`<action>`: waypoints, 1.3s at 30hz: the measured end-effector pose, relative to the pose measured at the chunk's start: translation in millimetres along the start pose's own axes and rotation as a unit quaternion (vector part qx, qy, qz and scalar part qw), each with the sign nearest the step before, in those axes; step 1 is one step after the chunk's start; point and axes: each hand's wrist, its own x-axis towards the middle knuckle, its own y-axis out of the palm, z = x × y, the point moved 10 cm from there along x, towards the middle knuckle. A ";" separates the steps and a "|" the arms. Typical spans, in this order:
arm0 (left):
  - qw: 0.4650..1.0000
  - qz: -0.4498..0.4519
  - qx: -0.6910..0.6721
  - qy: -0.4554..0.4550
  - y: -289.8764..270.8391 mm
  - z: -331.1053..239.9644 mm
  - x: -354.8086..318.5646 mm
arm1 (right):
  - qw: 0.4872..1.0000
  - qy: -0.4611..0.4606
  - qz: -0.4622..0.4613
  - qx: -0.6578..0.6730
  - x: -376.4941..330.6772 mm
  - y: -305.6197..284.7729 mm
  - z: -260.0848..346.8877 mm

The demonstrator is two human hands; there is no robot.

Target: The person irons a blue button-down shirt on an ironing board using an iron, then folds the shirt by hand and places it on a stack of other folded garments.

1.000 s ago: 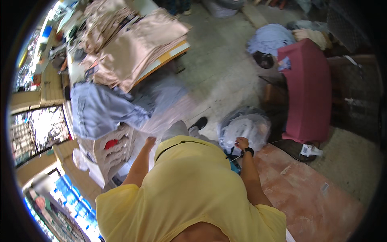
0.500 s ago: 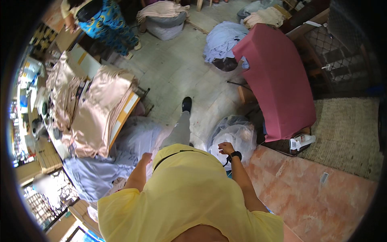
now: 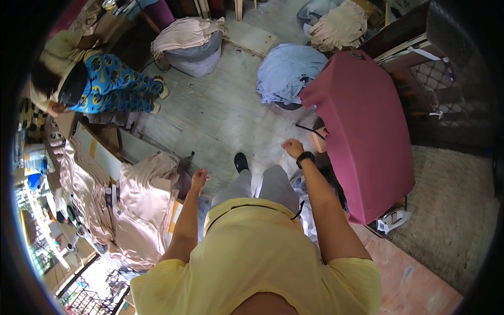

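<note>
The pale tiled floor (image 3: 226, 105) carried everything. The largest thing on it was a table draped in a magenta cloth (image 3: 362, 131), standing at the floor's right side, with a woven mat (image 3: 451, 210) beyond its right edge. Along the floor's left edge, stacks of pale pink fabric (image 3: 142, 205) lay over a low bench. Near the far edge a heap of light blue cloth (image 3: 291, 73) sat just beside the magenta cloth's far left corner, and further left a grey sack topped with pink fabric (image 3: 191, 44) stood by itself. At the far left corner another person in blue patterned trousers (image 3: 113, 84) bent over.

The person in the yellow shirt (image 3: 252, 262) stood mid-floor, one black shoe (image 3: 241, 161) forward. The right hand (image 3: 293, 148), with a dark watch (image 3: 305, 158) at the wrist, hung empty just beside the near left edge of the magenta cloth, fingers loosely curled, touching nothing. The left hand (image 3: 199, 180) hovered empty close to the right edge of the pink fabric stacks, fingers slightly bent and held together, not visibly touching them.
</note>
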 end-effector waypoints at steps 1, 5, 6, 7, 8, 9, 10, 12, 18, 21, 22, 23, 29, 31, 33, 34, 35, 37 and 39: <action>1.000 -0.004 0.009 -0.003 -4.7 -11.1 2.6 | 0.999 -0.026 -0.027 0.025 28.9 -10.9 22.9; 0.996 -0.044 -0.040 -0.065 -26.8 15.5 -12.0 | 0.993 -0.050 -0.100 0.029 166.3 -30.8 61.4; 0.992 -0.069 -0.059 -0.090 -30.7 29.1 -22.4 | 0.992 -0.056 -0.105 -0.031 207.1 -24.8 52.3; 0.986 -0.092 -0.075 -0.113 -40.6 41.1 -32.3 | 0.988 -0.061 -0.112 -0.090 243.4 -17.7 38.0; 0.982 -0.073 -0.044 -0.169 -57.7 69.0 -44.1 | 0.989 0.033 -0.136 0.054 279.2 -6.5 -7.9; 0.975 -0.049 -0.013 -0.216 -66.2 91.3 -47.4 | 0.958 0.123 -0.166 0.197 317.8 9.7 -60.8; 0.964 -0.113 -0.098 -0.220 -64.9 103.2 -53.7 | 0.900 0.204 -0.194 0.334 346.4 23.6 -98.5; 0.916 -0.189 -0.094 -0.341 -62.6 134.4 -135.8 | 0.933 0.175 -0.264 0.172 324.1 -5.9 -17.1; 0.916 -0.103 -0.013 -0.387 14.2 96.3 -169.3 | 0.822 0.333 -0.110 0.449 381.3 61.0 -104.8; 0.920 -0.106 -0.008 -0.376 49.6 65.0 -141.5 | 0.687 0.380 -0.062 0.616 342.0 41.5 -41.5; 0.923 -0.103 -0.021 -0.370 58.2 53.6 -138.2 | 0.646 0.390 -0.032 0.656 334.6 49.4 -33.5; 0.928 -0.103 -0.030 -0.358 59.1 44.6 -130.4 | 0.598 0.395 -0.002 0.698 331.4 57.8 -19.9; 0.953 -0.094 -0.058 -0.283 74.7 -32.0 -64.7 | 0.625 0.466 0.029 0.626 324.9 34.6 -6.2; 0.959 -0.091 -0.043 -0.264 70.8 -60.1 -50.8 | 0.678 0.468 0.074 0.562 343.1 48.4 -21.9; 0.968 -0.070 -0.017 -0.241 63.7 -79.0 -36.0 | 0.697 0.470 0.069 0.537 373.7 70.7 -50.0; 0.970 -0.064 -0.007 -0.232 61.0 -80.8 -30.6 | 0.643 0.469 0.006 0.606 370.9 70.6 -41.3; 0.969 -0.058 -0.003 -0.241 60.5 -77.9 -28.6 | 0.582 0.460 -0.058 0.667 364.9 67.6 -32.9; 0.965 -0.036 0.003 -0.260 62.0 -72.1 -22.7 | 0.544 0.430 -0.090 0.715 353.2 55.8 -25.4; 0.957 -0.016 0.043 -0.286 41.7 -51.6 -23.0 | 0.520 0.416 -0.089 0.741 339.9 54.0 -10.9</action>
